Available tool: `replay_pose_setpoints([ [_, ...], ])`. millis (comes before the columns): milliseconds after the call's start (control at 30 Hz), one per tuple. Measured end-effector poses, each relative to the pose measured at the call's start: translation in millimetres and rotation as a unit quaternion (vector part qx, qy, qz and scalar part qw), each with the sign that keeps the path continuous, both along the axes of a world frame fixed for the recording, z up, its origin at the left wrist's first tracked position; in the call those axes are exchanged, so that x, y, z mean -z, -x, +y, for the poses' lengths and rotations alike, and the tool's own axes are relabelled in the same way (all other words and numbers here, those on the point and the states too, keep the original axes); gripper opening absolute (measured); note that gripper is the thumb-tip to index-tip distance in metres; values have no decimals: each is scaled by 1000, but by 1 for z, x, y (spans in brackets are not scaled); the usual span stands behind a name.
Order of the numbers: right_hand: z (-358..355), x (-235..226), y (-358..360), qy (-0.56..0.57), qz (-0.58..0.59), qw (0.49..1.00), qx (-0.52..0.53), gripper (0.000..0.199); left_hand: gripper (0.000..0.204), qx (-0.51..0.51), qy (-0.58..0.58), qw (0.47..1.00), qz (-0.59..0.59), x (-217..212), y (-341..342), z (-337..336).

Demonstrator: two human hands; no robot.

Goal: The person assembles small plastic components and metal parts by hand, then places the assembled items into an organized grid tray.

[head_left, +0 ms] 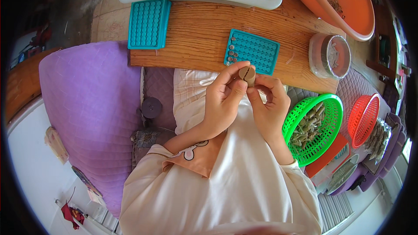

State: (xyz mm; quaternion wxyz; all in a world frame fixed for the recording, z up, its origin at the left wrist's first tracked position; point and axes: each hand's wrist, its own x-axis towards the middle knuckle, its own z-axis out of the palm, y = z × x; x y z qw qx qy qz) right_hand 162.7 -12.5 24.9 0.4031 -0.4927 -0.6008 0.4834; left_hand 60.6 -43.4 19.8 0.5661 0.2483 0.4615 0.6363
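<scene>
Head cam: L fingers (239, 88) & R fingers (254, 97) pinched on slit brown cylinder (247, 75), nr teal tray (257, 48).

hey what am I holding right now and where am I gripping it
A brown cylinder, by its sides: the left hand at its left, the right hand at its right.

The left head camera peered steeply down from the wearer's head — a wide fisheye sweep, left hand (220, 104) and right hand (271, 111) close below near centre, wooden table (196, 30) farther ahead — straight edges bowing rimward!
</scene>
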Motion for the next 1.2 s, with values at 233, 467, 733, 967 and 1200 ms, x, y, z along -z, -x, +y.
replay_pose_setpoints([
  [233,-1,3,-3,-11,-47,998,-25,24,32,-24,-2,1000,-8,-5,-12,1],
  [467,-14,6,-4,-51,-102,982,-150,24,31,-20,-131,963,234,15,-8,-8],
  [733,-17,16,-8,-58,-88,986,-132,12,32,21,-97,975,197,20,-13,-10],
  [967,74,-11,-117,25,-26,998,-44,11,42,119,0,992,-47,4,3,-17],
  [1200,175,26,-174,-75,-500,863,-16,17,50,186,33,971,-147,4,-3,-11],
])
